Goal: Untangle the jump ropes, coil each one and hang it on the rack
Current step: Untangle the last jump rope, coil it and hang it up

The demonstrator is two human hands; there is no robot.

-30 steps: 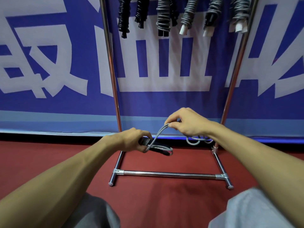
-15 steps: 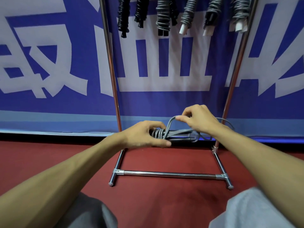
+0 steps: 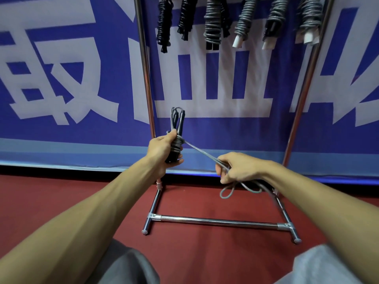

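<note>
**Grey jump rope, part-coiled, held before rack**

Blue-and-white banner (image 3: 61, 78) behind, red floor (image 3: 61, 201) below. Chrome rack (image 3: 219, 221) with coiled ropes (image 3: 212, 23) hanging at its top. Jump rope (image 3: 176, 140): grey cord wound round black handles, bundle upright beside the rack's left post. Left hand (image 3: 162, 149) fingers wrap the bundle. Right hand (image 3: 240, 168) fingers curl round the loose doubled cord, loops dangling beneath.
</note>
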